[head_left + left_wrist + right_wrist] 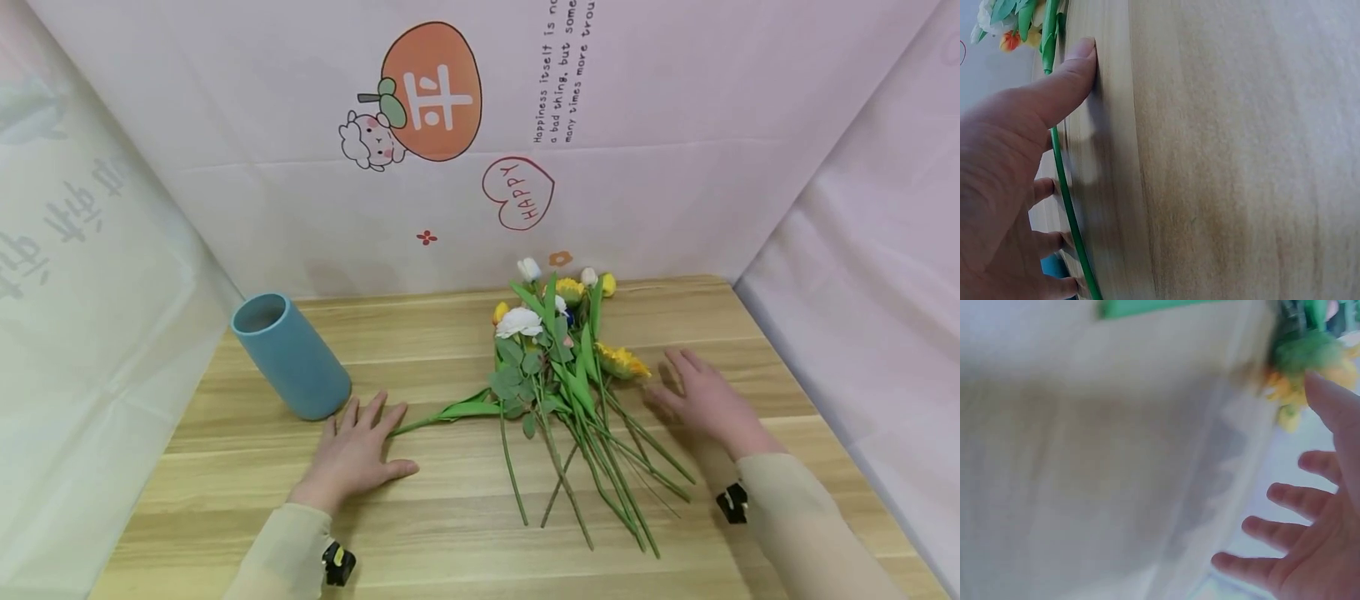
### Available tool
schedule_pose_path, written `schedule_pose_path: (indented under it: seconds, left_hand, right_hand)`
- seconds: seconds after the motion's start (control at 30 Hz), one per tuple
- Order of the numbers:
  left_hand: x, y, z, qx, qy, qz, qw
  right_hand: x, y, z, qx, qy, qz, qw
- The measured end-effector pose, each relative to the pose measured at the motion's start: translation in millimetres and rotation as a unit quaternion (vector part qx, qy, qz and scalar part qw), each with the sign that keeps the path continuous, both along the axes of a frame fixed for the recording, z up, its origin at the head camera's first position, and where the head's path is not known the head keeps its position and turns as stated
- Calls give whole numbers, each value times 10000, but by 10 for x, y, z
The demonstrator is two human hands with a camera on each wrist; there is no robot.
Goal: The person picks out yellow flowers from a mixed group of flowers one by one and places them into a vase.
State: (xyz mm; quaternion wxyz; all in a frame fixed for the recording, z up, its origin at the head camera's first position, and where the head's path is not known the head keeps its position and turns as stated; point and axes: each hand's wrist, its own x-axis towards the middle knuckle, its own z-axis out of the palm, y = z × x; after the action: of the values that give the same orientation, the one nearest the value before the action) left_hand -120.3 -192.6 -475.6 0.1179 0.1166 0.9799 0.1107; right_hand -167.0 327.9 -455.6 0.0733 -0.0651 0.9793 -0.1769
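Note:
On the wooden table lies a loose bunch of artificial flowers (558, 375), with white, yellow and orange blooms, leaves and long green stems. My left hand (352, 454) is spread at table level, left of the bunch and close to the blue vase (296, 358). One green stem (1069, 206) runs under its thumb and past its fingers; I cannot tell whether the hand presses it. To the right of the bunch, my right hand (708, 404) has its fingers apart and holds nothing. Its thumb is near a yellow sunflower (622, 361).
The vase is round-mouthed and leans in the head view at the table's back left. A printed white cloth (315, 208) rises behind the table (450, 533), and more white cloth hangs at both sides. Loose stems spread toward the front edge.

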Motion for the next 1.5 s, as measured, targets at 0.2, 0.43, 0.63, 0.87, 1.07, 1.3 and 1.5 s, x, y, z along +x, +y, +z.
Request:
schedule_pose_path:
  seconds: [0.2, 0.43, 0.63, 0.87, 1.07, 1.3, 1.5]
  left_hand:
    - [-5, 2, 23, -70, 29, -13, 10000]
    - [2, 13, 47, -88, 3, -10, 10000]
    - [6, 19, 59, -85, -36, -2, 10000]
    - [-2, 13, 48, -72, -11, -3, 10000]
    - [-4, 11, 46, -46, -38, 8, 10000]
    - [-6, 11, 46, -66, -65, 13, 10000]
    - [-15, 11, 36, -30, -121, 24, 9999]
  right_hand:
    - [14, -189, 238, -143, 609, -29, 9980]
    - [90, -387, 359, 114, 1045, 261, 9941]
    - [124, -528, 298, 354, 1532, 654, 9854]
    - [146, -676, 185, 486, 1473, 964, 9832]
    - [121, -766, 35, 440, 861, 937, 9909]
    - [101, -805, -81, 295, 608, 772, 9947]
    - [121, -785, -27, -608, 140, 127, 9980]
